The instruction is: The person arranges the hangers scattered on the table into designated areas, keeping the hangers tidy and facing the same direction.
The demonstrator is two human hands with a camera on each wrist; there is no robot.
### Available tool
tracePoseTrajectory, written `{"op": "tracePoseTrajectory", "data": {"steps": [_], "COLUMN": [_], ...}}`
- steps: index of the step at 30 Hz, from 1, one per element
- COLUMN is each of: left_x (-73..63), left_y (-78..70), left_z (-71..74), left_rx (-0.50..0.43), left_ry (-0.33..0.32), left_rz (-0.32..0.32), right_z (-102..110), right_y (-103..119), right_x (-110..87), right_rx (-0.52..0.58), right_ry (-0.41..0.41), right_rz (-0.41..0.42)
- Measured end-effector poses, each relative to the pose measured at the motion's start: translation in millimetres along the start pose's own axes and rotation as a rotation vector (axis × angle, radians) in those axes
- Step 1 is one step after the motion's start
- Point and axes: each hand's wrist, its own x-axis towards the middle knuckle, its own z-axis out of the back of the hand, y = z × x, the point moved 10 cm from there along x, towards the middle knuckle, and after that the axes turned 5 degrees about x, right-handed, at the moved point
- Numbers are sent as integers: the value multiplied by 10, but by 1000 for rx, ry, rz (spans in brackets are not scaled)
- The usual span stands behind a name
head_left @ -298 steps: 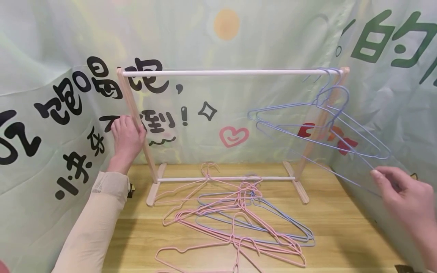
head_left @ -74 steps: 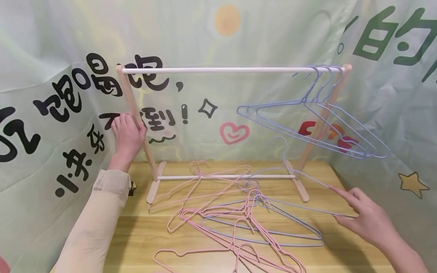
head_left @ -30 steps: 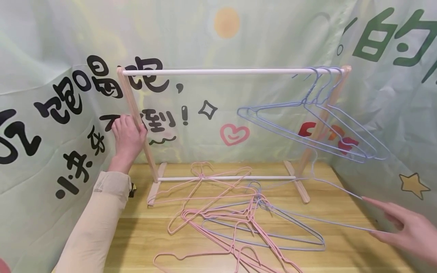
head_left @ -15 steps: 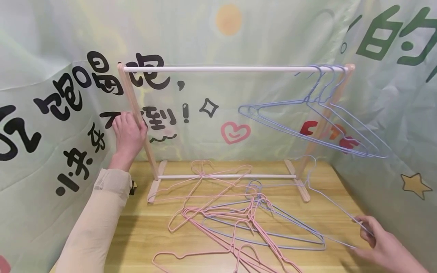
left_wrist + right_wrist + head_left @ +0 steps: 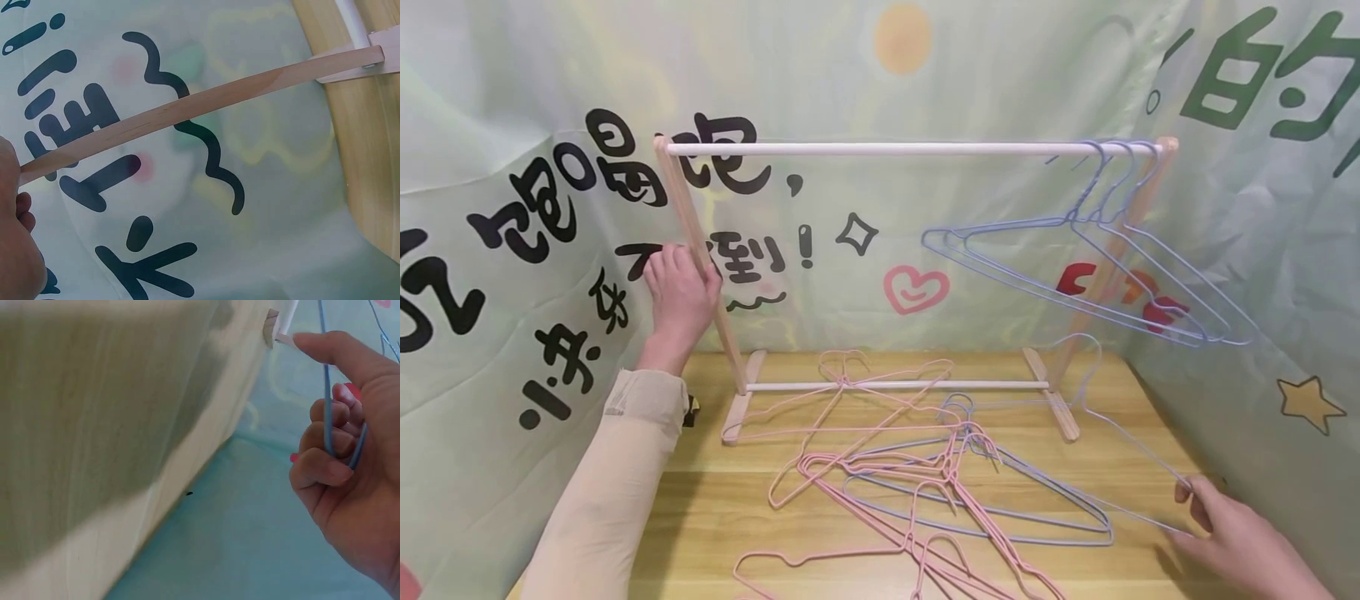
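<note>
My left hand grips the left wooden post of a small clothes rack; the left wrist view shows that post running down to its foot. Low at the right, my right hand holds a blue wire hanger by one end, its hook pointing up and away near the rack's right foot. In the right wrist view, curled fingers wrap the bent end of that hanger, while the index finger stretches out. Three blue hangers hang from the right end of the white top rail.
Several pink hangers lie tangled on the wooden table, with blue hangers partly beneath them. A lower white bar joins the rack's feet. Printed cloth encloses the back and sides.
Since the oldest frame, a third blue hanger has come onto the rail and my right hand has taken another. Lately that hand moved right, then lower and slightly back left. My left hand stayed.
</note>
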Motion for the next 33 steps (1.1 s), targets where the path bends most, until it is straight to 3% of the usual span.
{"op": "tracePoseTrajectory", "data": {"steps": [4,10,21,28,33], "left_x": [1,-7,-9,-10,-11], "left_y": [-2,-21,-27,-12,1], "left_z": [13,31,42,30,13], "left_rx": [1,9,7,1,-1], "left_ry": [-11,-26,-29,-12,-11], "left_rz": [-8,-27,-26,-13,-15], "right_z": [5,192,507,424,287], "right_y": [-20,10,401,508,598], "right_x": [64,117,286,446,440], "right_rx": [27,-18,-76,-71,-64], "right_ry": [-7,-136,-285,-171,-173], "right_rz": [-11,24,132,137,229]}}
